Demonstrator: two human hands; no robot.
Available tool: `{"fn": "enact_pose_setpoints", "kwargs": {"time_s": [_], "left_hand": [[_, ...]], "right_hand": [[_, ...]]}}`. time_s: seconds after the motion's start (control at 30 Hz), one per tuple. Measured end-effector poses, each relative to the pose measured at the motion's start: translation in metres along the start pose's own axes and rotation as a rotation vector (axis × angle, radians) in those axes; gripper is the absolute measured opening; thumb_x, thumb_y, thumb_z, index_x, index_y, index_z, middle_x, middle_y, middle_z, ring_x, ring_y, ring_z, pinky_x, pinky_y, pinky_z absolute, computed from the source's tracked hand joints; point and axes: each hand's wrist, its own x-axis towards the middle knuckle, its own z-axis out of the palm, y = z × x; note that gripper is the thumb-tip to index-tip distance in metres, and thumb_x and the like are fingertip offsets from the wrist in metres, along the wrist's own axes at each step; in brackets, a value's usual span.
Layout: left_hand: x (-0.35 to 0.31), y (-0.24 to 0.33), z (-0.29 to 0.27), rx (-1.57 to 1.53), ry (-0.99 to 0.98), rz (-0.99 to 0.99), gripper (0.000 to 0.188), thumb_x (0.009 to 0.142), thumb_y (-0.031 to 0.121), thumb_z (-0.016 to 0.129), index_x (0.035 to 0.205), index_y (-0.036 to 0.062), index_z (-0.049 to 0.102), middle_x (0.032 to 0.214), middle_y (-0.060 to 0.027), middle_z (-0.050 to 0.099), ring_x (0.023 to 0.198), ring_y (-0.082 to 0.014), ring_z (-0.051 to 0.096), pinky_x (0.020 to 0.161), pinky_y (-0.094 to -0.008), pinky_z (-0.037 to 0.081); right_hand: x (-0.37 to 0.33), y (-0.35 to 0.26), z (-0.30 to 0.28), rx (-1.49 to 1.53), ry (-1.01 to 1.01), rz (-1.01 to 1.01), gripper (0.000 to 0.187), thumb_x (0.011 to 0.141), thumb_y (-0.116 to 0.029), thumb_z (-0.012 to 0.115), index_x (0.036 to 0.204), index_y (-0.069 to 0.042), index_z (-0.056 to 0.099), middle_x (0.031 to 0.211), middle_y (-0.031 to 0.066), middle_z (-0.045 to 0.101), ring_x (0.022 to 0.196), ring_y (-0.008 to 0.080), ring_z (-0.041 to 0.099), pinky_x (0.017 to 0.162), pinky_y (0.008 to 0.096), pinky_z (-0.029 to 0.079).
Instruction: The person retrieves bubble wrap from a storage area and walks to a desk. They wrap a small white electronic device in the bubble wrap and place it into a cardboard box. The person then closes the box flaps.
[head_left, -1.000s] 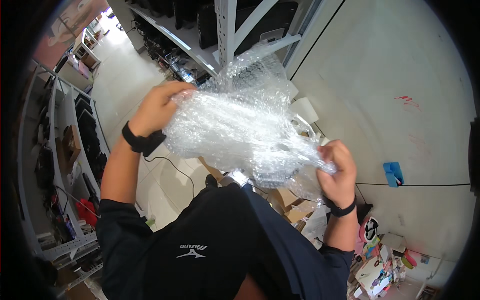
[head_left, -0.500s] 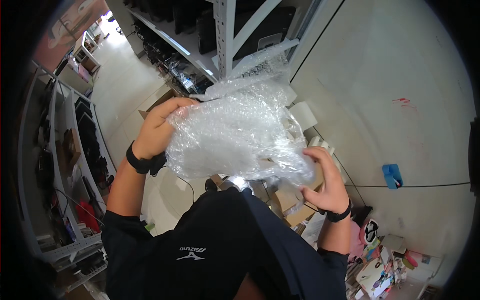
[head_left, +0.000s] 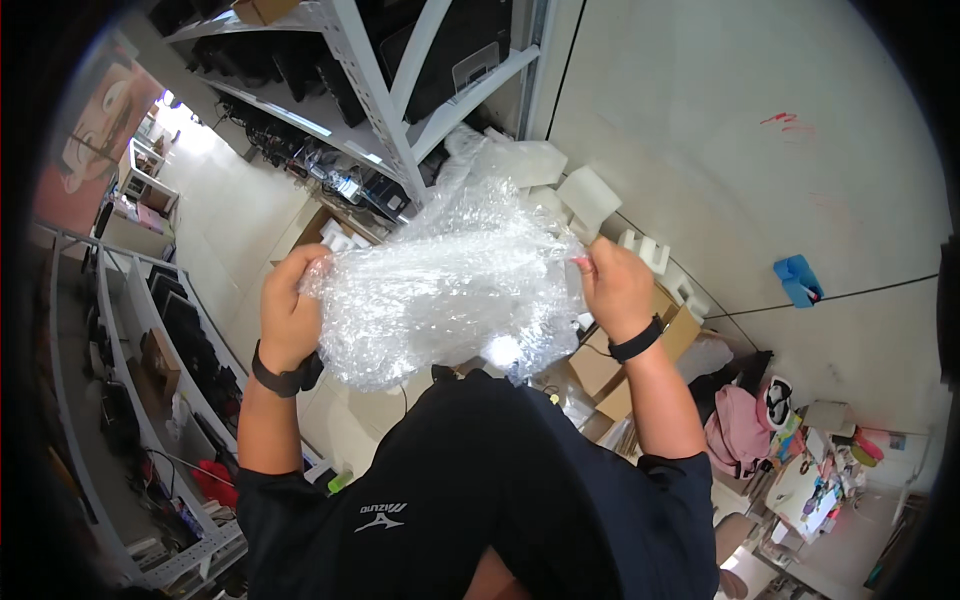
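Wall [head_left: 690, 140], slotted-post metal rack [head_left: 375, 95], then clear bubble wrap [head_left: 420, 310] strung between left hand [head_left: 290, 310] and right hand [head_left: 618, 290].
Rack stands ahead; dark flat panels [head_left: 455, 50], probably monitors, upright on it, likely to save room. Bubble wrap hangs in mid-air before the black shirt [head_left: 430, 460], crinkled, part see-through; cannot tell if it encloses anything. Open carton [head_left: 600, 370] lower right, partly behind the wrap; contents unreadable. Second carton [head_left: 312, 226], beyond left hand, holds white foam pieces [head_left: 343, 240]. Hands well apart, each pinching an upper side edge of the wrap; opposite grips presumably keep it spread rather than bunched. Smallest: blue holder [head_left: 796, 280] on the wall, probably mounted there for easy reach, something dark at its lower end, too small to name.
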Motion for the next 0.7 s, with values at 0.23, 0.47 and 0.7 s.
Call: {"fn": "enact_pose_setpoints", "kwargs": {"time_s": [0.23,0.47,0.7], "left_hand": [[-0.033,-0.026,-0.028,-0.024,0.094,-0.092,0.013,0.099,0.006,0.054,0.101,-0.0028,0.062,0.095,-0.0048,0.065,0.09,-0.0126,0.058,0.083,-0.0262,0.046],[-0.04,-0.045,-0.026,-0.244,-0.086,-0.163,0.019,0.093,0.01,0.065,0.108,-0.0014,0.062,0.102,-0.004,0.065,0.097,-0.0125,0.06,0.089,-0.0283,0.047],[-0.012,0.016,0.013,0.038,-0.504,0.172,0.07,0.082,0.032,0.077,0.138,0.001,0.049,0.134,-0.0187,0.055,0.121,-0.0348,0.057,0.102,-0.041,0.044]], "right_hand": [[0.004,0.04,-0.029,-0.002,0.085,0.182,0.022,0.088,-0.018,0.068,0.082,-0.006,0.051,0.069,0.0137,0.058,0.065,0.0368,0.058,0.058,0.0456,0.045],[0.008,0.023,-0.034,0.236,0.133,0.258,0.017,0.092,-0.013,0.065,0.083,-0.004,0.054,0.067,0.0115,0.056,0.061,0.0274,0.055,0.059,0.0371,0.045],[0.008,-0.011,-0.031,0.623,0.234,0.317,0.015,0.092,-0.003,0.057,0.081,-0.002,0.048,0.087,0.0075,0.057,0.077,0.0144,0.05,0.072,0.0263,0.043]]}}
